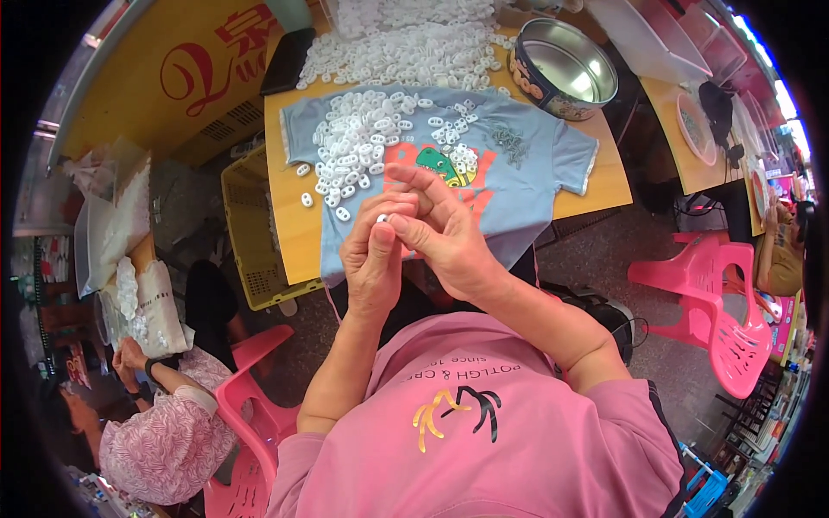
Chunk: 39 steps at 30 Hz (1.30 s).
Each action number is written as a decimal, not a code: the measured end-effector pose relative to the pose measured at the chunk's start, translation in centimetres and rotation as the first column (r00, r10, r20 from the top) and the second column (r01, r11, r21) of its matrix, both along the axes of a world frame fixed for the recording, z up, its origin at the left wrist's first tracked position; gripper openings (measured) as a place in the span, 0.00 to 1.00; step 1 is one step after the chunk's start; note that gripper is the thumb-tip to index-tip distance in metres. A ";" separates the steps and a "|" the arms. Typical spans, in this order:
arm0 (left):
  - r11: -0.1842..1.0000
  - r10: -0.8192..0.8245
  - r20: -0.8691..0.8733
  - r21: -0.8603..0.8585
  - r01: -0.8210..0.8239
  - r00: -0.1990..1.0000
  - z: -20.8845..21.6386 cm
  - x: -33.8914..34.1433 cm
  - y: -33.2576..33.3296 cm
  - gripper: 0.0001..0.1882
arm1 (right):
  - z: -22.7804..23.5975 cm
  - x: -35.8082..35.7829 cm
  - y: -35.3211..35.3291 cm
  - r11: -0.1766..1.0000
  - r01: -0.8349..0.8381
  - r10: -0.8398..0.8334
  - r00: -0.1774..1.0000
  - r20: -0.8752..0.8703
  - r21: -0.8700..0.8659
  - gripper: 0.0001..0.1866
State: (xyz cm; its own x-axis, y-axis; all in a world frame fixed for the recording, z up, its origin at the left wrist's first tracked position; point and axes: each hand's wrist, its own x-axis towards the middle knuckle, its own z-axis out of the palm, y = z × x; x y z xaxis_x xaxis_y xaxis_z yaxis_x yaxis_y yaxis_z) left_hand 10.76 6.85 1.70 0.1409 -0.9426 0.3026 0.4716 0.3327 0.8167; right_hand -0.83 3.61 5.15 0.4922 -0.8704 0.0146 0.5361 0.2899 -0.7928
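Observation:
Both my hands meet above the near part of a grey-blue T-shirt (518, 207) spread on the table. My left hand (371, 259) is closed, thumb and fingers pinching a small white plastic piece (382, 219). Against the same piece press the thumb and finger of my right hand (449, 242), its other fingers curved above. Just beyond my hands lies a heap of white oval two-holed plastic pieces (354, 138) on the shirt. A smaller cluster of white pieces (449, 129) sits to its right, beside a small pile of thin grey metal bits (509, 142).
A larger mass of white pieces (406, 56) covers the table's far side, with a round metal tin (570, 73) at its right and a flat black object (287, 60) at its left. A yellow crate (250, 233) stands left of the table. Another person (168, 432) sits at left; a pink chair (708, 293) stands right.

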 end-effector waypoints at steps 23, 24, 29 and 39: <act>0.507 0.427 0.871 -0.010 -0.862 0.241 -10.7 23.9 1.6 0.29 | -3.8 -4.2 -13.1 0.465 -0.453 -0.768 0.219 -0.601 -0.760 0.08; 0.512 0.426 0.870 -0.006 -0.859 0.248 -9.0 22.1 1.3 0.29 | -3.9 -4.3 -13.3 0.461 -0.495 -0.781 0.168 -0.601 -0.737 0.08; 0.653 0.549 0.724 -0.060 -0.755 0.417 -1.5 15.0 0.9 0.19 | -3.9 -3.8 -14.0 0.409 -0.557 -0.811 0.142 -0.567 -0.723 0.07; 0.913 0.406 0.732 -0.296 -0.281 0.548 2.7 1.6 -2.7 0.14 | -0.3 -5.6 -8.3 0.991 -0.122 0.131 0.857 -0.499 0.051 0.12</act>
